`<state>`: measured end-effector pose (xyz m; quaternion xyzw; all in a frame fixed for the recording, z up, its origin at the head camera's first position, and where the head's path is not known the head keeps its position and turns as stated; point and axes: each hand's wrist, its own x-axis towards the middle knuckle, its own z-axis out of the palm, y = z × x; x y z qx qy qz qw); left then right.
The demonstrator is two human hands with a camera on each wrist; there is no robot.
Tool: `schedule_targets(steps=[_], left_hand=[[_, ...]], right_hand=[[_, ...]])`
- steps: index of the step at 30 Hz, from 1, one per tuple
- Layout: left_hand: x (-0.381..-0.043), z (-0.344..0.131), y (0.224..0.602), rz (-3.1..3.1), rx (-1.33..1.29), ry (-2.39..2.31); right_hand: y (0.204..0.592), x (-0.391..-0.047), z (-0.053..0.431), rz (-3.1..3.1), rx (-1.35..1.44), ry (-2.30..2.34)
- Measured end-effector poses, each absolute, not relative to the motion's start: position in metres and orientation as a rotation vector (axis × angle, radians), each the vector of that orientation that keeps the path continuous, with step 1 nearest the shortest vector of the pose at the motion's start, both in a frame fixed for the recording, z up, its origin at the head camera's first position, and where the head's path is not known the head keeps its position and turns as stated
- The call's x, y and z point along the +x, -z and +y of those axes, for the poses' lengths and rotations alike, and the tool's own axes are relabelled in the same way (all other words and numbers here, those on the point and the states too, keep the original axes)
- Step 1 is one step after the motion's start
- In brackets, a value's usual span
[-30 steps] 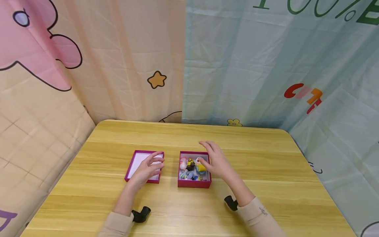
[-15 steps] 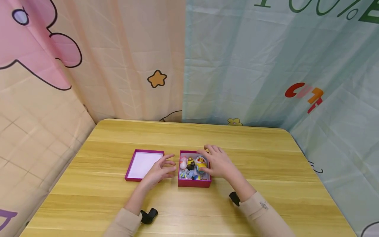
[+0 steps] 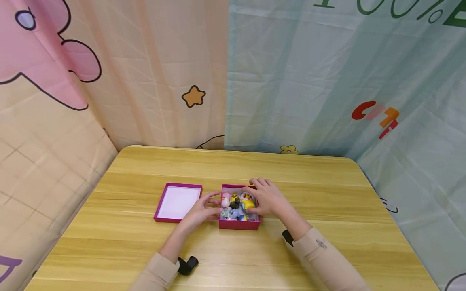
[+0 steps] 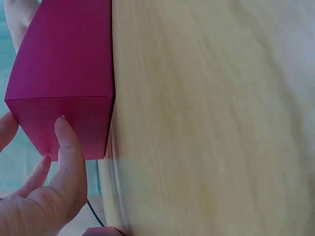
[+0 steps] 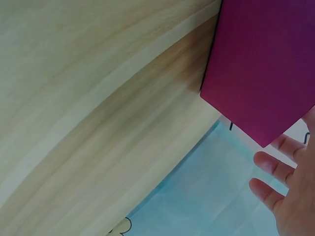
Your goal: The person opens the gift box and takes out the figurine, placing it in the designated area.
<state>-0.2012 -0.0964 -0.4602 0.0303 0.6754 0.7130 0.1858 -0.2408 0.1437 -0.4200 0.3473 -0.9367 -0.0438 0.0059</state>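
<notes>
A magenta open-topped box (image 3: 238, 224) stands mid-table, holding several small toy figures. Among them are a yellow-and-white figure (image 3: 248, 202), a yellow-and-black one (image 3: 235, 201), a pink-and-white one (image 3: 225, 199) and pale blue ones (image 3: 230, 213). At the box's left side is my left hand (image 3: 199, 211), its fingers spread; in the left wrist view a fingertip (image 4: 63, 124) lies against the wall. My right hand (image 3: 270, 201) reaches over the right rim, with thumb and one finger above the yellow-and-white figure. Its other fingers (image 5: 270, 164) extend past the box's corner.
Left of the box lies a shallow magenta lid (image 3: 178, 201), white inside facing up, partly behind my left hand. Both rest on a wooden table (image 3: 309, 178). Printed curtains (image 3: 284, 72) hang behind it. Black wrist devices (image 3: 188, 265) sit at both cuffs.
My left hand has moved right, from over the lid to the box's left side. My right hand has shifted slightly right, and its thumb has come down lower over the box.
</notes>
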Motion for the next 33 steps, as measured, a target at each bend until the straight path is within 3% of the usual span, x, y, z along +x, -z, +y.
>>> schedule_targets(steps=[13,33], left_hand=[[-0.201,-0.096,0.458,1.883,0.080,-1.997],[-0.199,-0.095,0.456,1.877,0.055,-1.993]], right_hand=[[0.417,-0.249,0.135,-2.995,1.109,0.353],[0.421,-0.252,0.132,-3.050,1.108,0.309]])
